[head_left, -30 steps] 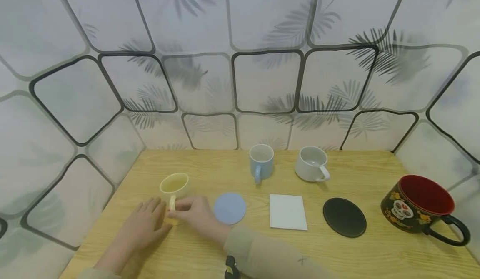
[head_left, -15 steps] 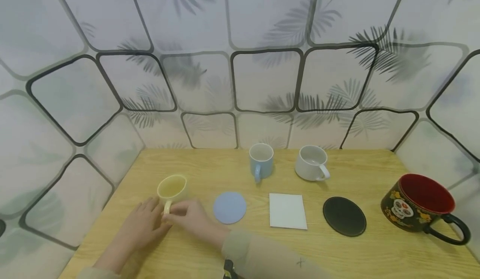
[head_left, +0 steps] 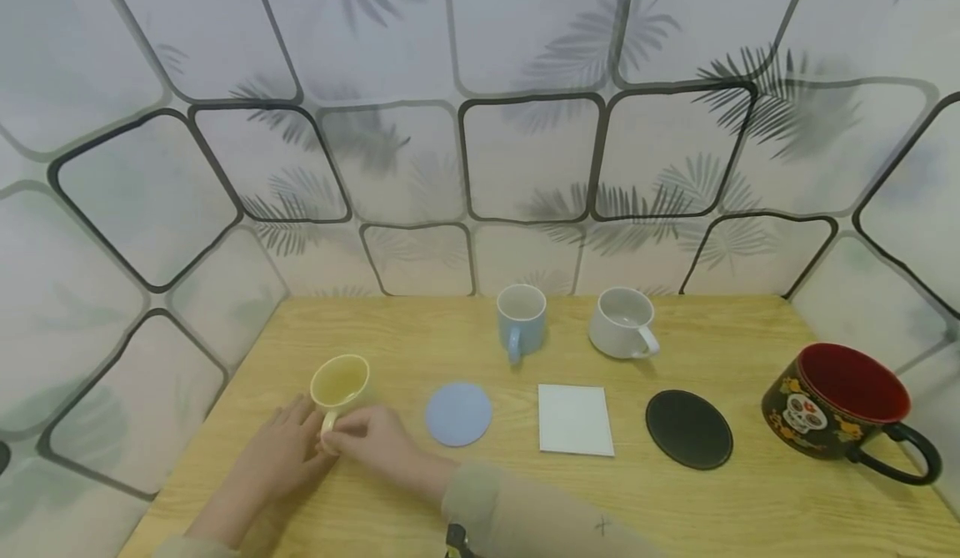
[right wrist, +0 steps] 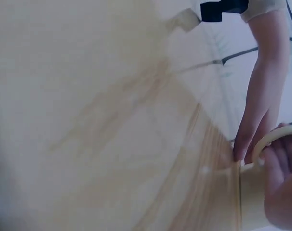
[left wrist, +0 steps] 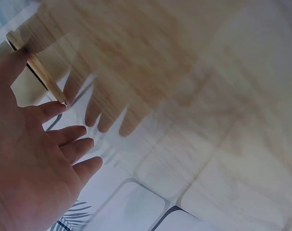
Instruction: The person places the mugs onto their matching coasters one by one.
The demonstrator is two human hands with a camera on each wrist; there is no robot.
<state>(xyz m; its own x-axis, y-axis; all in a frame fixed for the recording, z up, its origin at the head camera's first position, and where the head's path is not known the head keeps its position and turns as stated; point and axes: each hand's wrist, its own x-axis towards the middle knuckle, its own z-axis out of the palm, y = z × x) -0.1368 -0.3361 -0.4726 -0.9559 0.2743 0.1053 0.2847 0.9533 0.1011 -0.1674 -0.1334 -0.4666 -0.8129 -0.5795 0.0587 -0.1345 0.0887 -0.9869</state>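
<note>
In the head view a pale yellow cup (head_left: 341,383) stands upright at the left of the table. The thumb and fingers of my right hand (head_left: 378,441) pinch its handle (head_left: 328,421), which curves beside that hand (right wrist: 286,187) in the right wrist view. Palm down, my left hand (head_left: 281,449) lies beside the cup on its left. In the left wrist view, thumb and index fingertip of the left hand (left wrist: 35,163) touch the edge of a thin wood-coloured coaster (left wrist: 45,77) under the cup. The cup and hands hide this coaster in the head view.
Right of the hands lie a round blue coaster (head_left: 458,414), a square white coaster (head_left: 576,420) and a round black coaster (head_left: 688,429). Behind them stand a light blue mug (head_left: 522,329) and a white cup (head_left: 621,329). A black skull-patterned mug (head_left: 817,416) stands far right. Patterned cloth walls surround the table.
The yellow cup has shifted slightly left and toward me, and its handle has moved the same way with my right hand. A bit of coaster visible earlier is now covered. My left hand has barely moved.
</note>
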